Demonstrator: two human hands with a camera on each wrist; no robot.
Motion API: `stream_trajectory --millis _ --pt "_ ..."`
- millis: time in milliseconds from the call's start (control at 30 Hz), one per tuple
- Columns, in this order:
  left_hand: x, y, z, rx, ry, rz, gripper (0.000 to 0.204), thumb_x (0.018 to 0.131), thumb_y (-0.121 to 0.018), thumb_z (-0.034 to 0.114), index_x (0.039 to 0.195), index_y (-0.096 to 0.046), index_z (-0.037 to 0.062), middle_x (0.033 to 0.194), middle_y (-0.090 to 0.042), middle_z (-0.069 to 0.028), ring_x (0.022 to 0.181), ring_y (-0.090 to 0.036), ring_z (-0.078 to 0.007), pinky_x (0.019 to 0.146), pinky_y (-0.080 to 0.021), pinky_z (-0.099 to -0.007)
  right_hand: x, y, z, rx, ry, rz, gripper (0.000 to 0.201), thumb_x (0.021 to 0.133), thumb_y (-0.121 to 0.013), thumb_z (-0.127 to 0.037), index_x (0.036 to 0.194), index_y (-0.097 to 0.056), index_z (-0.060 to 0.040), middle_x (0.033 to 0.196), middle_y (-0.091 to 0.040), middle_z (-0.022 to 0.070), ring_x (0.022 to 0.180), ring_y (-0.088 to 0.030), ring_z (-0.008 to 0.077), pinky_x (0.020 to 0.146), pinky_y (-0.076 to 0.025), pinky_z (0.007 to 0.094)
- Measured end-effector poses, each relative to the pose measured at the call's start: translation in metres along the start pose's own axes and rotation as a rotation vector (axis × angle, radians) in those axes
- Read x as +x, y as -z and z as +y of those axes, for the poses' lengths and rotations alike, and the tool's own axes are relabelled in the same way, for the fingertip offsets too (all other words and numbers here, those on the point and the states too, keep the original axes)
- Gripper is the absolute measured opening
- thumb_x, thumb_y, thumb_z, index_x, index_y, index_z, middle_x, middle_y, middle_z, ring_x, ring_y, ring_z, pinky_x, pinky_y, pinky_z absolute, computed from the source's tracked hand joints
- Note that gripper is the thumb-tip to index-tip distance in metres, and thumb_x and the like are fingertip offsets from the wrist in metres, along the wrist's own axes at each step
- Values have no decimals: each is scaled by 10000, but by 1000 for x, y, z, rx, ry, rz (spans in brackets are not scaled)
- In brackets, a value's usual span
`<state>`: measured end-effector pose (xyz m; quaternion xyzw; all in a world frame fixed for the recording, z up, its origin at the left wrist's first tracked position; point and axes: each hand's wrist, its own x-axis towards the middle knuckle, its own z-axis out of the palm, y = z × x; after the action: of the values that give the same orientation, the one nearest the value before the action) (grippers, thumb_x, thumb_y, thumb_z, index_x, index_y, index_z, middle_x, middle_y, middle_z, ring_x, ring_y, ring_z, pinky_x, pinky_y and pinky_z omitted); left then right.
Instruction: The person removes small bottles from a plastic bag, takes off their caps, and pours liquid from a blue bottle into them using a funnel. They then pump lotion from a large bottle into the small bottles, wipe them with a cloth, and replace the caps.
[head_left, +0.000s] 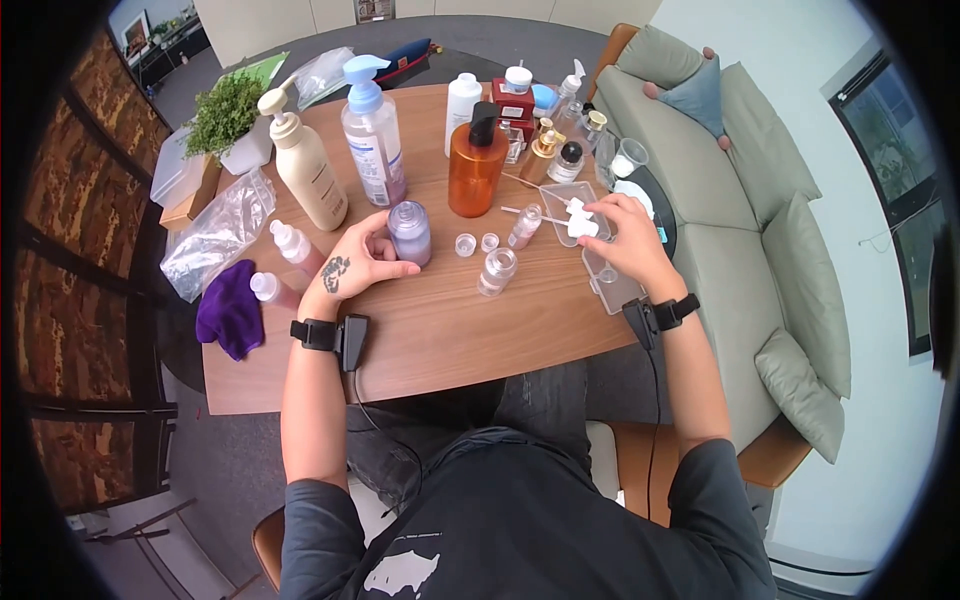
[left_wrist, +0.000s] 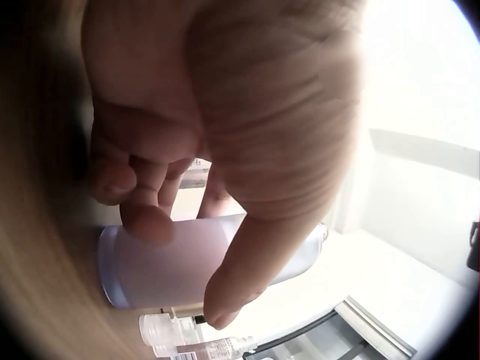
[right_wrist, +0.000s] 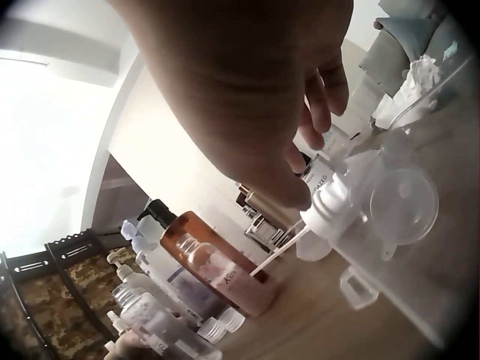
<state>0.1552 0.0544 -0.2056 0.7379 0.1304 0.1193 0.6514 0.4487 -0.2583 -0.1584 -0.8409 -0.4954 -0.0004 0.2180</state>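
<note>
My left hand [head_left: 350,262] holds an open-topped purple bottle [head_left: 411,235] upright on the table; in the left wrist view the thumb and fingers lie on either side of the bottle [left_wrist: 176,259]. With its thumb and fingertips, my right hand [head_left: 632,240] pinches a white pump head [head_left: 581,222] over a clear plastic box [head_left: 561,196]. A thin tube [right_wrist: 279,251] runs from the white part [right_wrist: 328,210] in the right wrist view. Between the hands stand an uncapped clear bottle [head_left: 497,272], a small pink bottle [head_left: 524,228] and two small caps [head_left: 465,245].
Pump bottles in cream [head_left: 307,175], clear [head_left: 372,150] and amber [head_left: 476,172] stand behind the hands. Glass bottles [head_left: 567,162] cluster at the back right. On the left are pink bottles [head_left: 298,250], a plastic bag [head_left: 215,235] and a purple cloth [head_left: 231,310].
</note>
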Motion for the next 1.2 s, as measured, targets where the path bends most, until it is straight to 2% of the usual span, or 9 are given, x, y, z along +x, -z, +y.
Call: stream_trajectory --millis 167,267,367,467,667,767,967,1200 --pt "2 3 -7 -5 14 15 580 812 -903 113 1301 -614 -1 787 -662 41 679 -559 -20 610 -404 -213 10 -7 5 -36 -5 -70 481 751 -914 -289 1161 -753 -94 1238 -649 80 1234 -564 310 1061 -470 412" --pt "3 3 -8 10 16 5 592 818 -900 119 1320 -609 1 797 -667 37 683 -562 -18 613 -410 -213 11 -8 7 -37 12 -52 421 761 -900 -264 1112 -755 -83 1216 -665 79 1215 -575 304 1054 -475 405" --pt "2 1 -2 7 29 4 598 823 -899 128 1331 -608 5 797 -668 37 684 -564 -18 616 -418 -212 11 -7 4 -40 46 -28 360 775 -880 -242 1064 -753 -71 1173 -692 78 1173 -599 288 1028 -489 395" --pt "3 2 -4 9 30 -15 616 825 -898 132 1352 -604 9 803 -672 37 686 -567 -18 618 -422 -211 11 -9 8 -59 166 74 336 772 -869 -233 1040 -754 -67 1089 -719 77 1053 -649 272 954 -521 383" --pt "3 3 -8 42 41 2 659 821 -902 153 1383 -592 4 783 -671 30 683 -572 -22 613 -421 -214 14 11 -8 -9 29 53 355 753 -870 -239 1045 -762 -69 961 -731 86 882 -691 247 833 -547 363" --pt "3 3 -9 36 34 6 673 820 -902 163 1391 -587 -1 766 -667 28 677 -574 -27 609 -420 -217 19 23 -7 33 58 104 362 745 -847 -287 1023 -759 -72 977 -752 94 923 -709 259 869 -551 379" --pt "4 3 -11 51 24 6 700 818 -900 160 1418 -578 -3 768 -666 28 670 -570 -32 608 -423 -222 21 30 -5 139 -37 46 369 738 -845 -267 1034 -755 -66 978 -756 103 941 -719 235 878 -541 356" --pt "2 1 -7 28 25 8 692 818 -897 165 1413 -585 -2 776 -664 29 675 -559 -31 619 -425 -224 27 35 0 163 -29 56 371 760 -839 -262 1053 -746 -54 926 -745 68 871 -690 181 829 -522 334"
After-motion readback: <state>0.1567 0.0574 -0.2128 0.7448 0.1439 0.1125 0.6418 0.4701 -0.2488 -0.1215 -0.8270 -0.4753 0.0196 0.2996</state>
